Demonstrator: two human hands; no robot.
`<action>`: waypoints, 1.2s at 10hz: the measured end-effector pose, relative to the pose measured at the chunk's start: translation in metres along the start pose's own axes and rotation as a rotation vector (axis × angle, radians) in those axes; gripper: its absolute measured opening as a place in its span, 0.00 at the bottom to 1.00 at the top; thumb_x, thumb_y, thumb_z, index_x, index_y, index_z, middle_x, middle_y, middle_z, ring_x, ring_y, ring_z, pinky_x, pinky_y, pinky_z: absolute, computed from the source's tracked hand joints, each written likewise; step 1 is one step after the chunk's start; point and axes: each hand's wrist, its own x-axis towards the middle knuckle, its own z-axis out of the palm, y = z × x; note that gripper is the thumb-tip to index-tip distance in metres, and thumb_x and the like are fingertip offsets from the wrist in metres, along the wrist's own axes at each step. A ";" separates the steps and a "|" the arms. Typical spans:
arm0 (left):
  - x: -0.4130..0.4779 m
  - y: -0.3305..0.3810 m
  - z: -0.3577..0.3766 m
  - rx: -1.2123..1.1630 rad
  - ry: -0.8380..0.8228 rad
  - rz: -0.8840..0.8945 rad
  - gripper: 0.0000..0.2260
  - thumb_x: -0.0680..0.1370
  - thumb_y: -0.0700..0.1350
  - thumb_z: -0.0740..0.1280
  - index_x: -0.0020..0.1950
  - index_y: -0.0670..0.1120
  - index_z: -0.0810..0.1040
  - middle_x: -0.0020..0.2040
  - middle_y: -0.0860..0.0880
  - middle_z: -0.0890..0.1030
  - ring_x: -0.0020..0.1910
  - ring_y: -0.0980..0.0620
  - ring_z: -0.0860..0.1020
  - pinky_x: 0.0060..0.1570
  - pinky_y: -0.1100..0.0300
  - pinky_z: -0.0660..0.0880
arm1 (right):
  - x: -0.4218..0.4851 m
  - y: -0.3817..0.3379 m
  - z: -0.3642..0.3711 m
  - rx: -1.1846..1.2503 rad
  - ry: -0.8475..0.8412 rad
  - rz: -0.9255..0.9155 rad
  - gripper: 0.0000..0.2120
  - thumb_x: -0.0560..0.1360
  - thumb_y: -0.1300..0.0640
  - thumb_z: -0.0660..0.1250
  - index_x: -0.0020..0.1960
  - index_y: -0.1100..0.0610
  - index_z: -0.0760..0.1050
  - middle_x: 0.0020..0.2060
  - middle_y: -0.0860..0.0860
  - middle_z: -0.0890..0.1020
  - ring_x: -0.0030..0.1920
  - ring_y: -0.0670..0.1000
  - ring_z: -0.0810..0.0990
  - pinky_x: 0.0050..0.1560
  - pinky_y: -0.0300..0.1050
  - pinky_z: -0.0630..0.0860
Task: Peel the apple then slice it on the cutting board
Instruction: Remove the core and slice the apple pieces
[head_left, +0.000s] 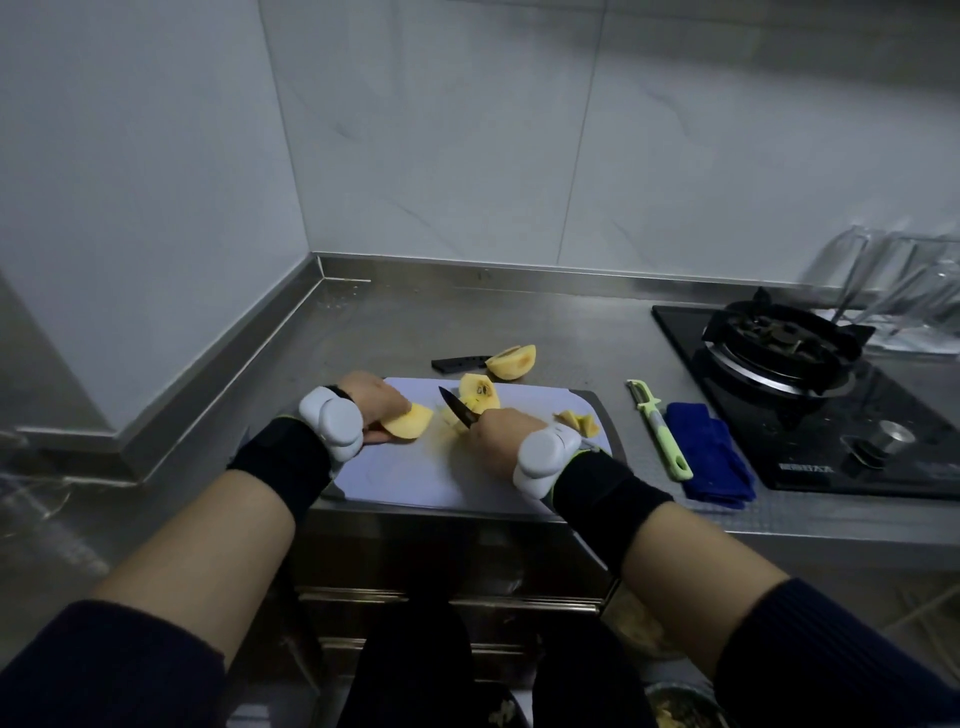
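A white cutting board (415, 478) lies on the steel counter. My left hand (376, 400) grips a peeled yellow apple piece (410, 422) at the board's left. My right hand (498, 434) grips a black knife (456, 407), blade pointing up and away over the board's middle. Another apple piece with its core showing (480, 392) stands just behind the blade. Small cut bits (581, 422) lie at the board's right. One more apple wedge (514, 361) rests on the counter behind the board.
A black knife sheath (460, 364) lies beside the far wedge. A green peeler (660, 428) and a blue cloth (714, 457) lie right of the board. A gas stove (810, 384) stands at the right, with walls at the back and left.
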 end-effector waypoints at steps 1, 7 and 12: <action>0.000 0.001 0.004 -0.095 0.042 0.049 0.03 0.78 0.33 0.66 0.44 0.37 0.75 0.44 0.42 0.77 0.44 0.41 0.79 0.41 0.55 0.81 | -0.002 -0.006 -0.006 0.053 -0.044 0.049 0.18 0.80 0.56 0.57 0.33 0.50 0.58 0.35 0.50 0.68 0.57 0.60 0.78 0.49 0.49 0.72; 0.026 -0.007 0.004 -0.385 -0.089 0.033 0.04 0.80 0.35 0.62 0.46 0.39 0.72 0.49 0.39 0.76 0.45 0.45 0.78 0.30 0.52 0.81 | -0.035 0.002 -0.024 0.289 0.043 0.054 0.19 0.83 0.50 0.48 0.44 0.60 0.70 0.36 0.58 0.78 0.32 0.60 0.79 0.34 0.49 0.78; 0.014 -0.015 -0.011 -0.508 -0.436 0.058 0.16 0.63 0.42 0.79 0.47 0.37 0.82 0.43 0.41 0.84 0.50 0.45 0.81 0.52 0.49 0.80 | -0.022 -0.005 -0.007 0.157 0.134 -0.048 0.16 0.83 0.49 0.50 0.45 0.56 0.69 0.40 0.55 0.76 0.44 0.59 0.78 0.45 0.49 0.71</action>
